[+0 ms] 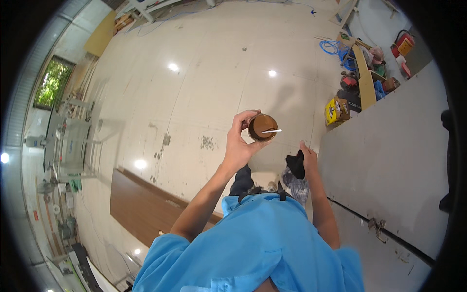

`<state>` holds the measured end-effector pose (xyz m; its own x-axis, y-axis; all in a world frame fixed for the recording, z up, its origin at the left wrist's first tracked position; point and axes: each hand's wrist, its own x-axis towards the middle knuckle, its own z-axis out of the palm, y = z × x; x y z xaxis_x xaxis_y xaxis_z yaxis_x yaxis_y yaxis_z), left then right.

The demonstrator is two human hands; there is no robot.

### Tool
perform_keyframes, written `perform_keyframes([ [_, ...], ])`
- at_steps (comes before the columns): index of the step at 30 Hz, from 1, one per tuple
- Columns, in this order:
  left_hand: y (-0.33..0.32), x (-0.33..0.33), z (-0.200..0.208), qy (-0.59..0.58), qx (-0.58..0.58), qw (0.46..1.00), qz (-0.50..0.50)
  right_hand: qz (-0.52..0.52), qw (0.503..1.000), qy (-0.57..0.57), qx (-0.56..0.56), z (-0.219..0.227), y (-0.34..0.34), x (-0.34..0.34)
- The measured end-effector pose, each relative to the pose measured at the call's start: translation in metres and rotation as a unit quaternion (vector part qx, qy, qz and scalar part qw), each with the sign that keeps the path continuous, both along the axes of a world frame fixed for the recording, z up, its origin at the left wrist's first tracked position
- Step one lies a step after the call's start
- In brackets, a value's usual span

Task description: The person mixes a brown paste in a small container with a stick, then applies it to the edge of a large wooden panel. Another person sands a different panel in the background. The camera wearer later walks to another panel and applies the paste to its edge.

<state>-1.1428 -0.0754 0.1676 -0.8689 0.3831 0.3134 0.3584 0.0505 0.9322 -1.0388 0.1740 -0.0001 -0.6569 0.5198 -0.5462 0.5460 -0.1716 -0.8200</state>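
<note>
My left hand [239, 143] is wrapped round a small round cup [263, 124] of brown liquid, held out in front of me above the floor. A thin white stick [272, 131] leans in the cup, its pale end resting over the right rim. Lower and to the right, my right hand [308, 158] is closed on a crumpled black cloth [295, 164], which hangs on the inner side of my fingers. The two hands are apart, and the right one touches neither the cup nor the stick.
Close on my right stands a large grey cabinet [389, 160] with a latch. Beyond it are a yellow box [336, 111], an open wooden crate [366, 78] of tools and a blue hose [331, 47]. A brown wooden panel [146, 204] lies at lower left.
</note>
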Motion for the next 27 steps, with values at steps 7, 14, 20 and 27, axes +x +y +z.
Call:
perform_keyframes([
  [7,0.012,-0.123,-0.002,-0.016,0.009,0.997,-0.079,0.023,0.991,0.127,-0.022,0.06,-0.017,-0.089],
  [14,0.046,-0.225,0.007,-0.039,-0.034,0.987,-0.155,-0.098,0.977,0.191,-0.018,0.087,-0.034,-0.142],
  [20,0.112,-0.287,0.0,0.001,-0.052,0.969,-0.241,-0.153,0.941,0.283,0.103,0.121,-0.001,-0.182],
  [27,0.241,-0.356,-0.019,0.035,-0.059,0.938,-0.339,-0.169,0.954,0.171,0.18,0.176,0.089,-0.252],
])
